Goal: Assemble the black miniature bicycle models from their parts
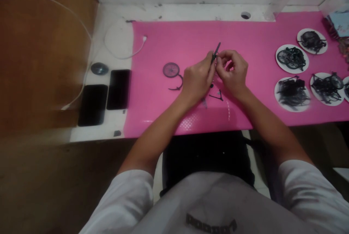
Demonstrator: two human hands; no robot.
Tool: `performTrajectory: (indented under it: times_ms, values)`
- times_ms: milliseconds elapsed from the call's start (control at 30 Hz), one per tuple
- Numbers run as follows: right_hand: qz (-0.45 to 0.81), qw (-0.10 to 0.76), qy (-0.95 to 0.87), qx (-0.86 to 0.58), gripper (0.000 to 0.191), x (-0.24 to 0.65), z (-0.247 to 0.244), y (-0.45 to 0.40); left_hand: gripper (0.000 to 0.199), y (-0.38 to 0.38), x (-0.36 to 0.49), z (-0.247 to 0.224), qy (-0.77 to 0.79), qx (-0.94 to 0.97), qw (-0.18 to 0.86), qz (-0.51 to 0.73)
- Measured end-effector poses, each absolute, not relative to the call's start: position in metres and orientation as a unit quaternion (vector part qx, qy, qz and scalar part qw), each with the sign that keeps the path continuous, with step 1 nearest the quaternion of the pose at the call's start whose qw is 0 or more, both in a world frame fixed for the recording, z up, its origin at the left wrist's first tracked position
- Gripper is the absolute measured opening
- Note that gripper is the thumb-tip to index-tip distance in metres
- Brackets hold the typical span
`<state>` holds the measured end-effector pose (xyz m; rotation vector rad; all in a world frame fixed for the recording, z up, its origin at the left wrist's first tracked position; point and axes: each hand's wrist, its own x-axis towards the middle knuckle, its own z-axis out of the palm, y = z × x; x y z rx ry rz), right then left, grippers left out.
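My left hand [197, 79] is closed around a thin dark part [217, 48], whose narrow end sticks up past the fingers. Close against it, my right hand [235, 69] pinches with thumb and forefinger at the part's lower end; what lies between those fingertips is too small to make out. Left of my left hand lie a small black spoked wheel [171, 69] and a curved black piece [178, 88], partly hidden by that hand. Below the hands, a small angular black piece [217, 96] rests on the pink mat [152, 107].
At the right, white plates hold black miniature bicycle parts [291, 59]. Two dark flat devices [119, 89] and a dark rounded object [99, 68] lie on the white tabletop at left. A white cable [120, 58] reaches onto the mat. A round hole [245, 15] opens near the wall.
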<state>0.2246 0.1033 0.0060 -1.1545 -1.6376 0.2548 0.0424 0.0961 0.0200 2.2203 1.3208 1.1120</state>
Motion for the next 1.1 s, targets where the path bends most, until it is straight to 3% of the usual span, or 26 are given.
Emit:
performTrajectory:
  times_ms: [233, 600, 867, 1100]
  values:
    - [0.151, 0.554, -0.664, -0.478, 0.047, 0.219, 0.000, 0.101, 0.059, 0.096, 0.044, 0.022, 0.493, 0.785, 0.157, 0.341]
    - [0.021, 0.465, -0.739, -0.486, 0.038, 0.233, 0.006, 0.109, 0.063, 0.095, 0.047, 0.017, 0.481, 0.770, 0.187, 0.375]
    - [0.065, 0.461, -0.722, -0.511, 0.033, 0.233, 0.004, 0.108, 0.058, 0.096, 0.050, 0.015, 0.464, 0.764, 0.200, 0.401]
    - [0.121, 0.487, -0.695, -0.514, 0.047, 0.232, 0.006, 0.106, 0.058, 0.098, 0.048, 0.013, 0.459, 0.780, 0.186, 0.382]
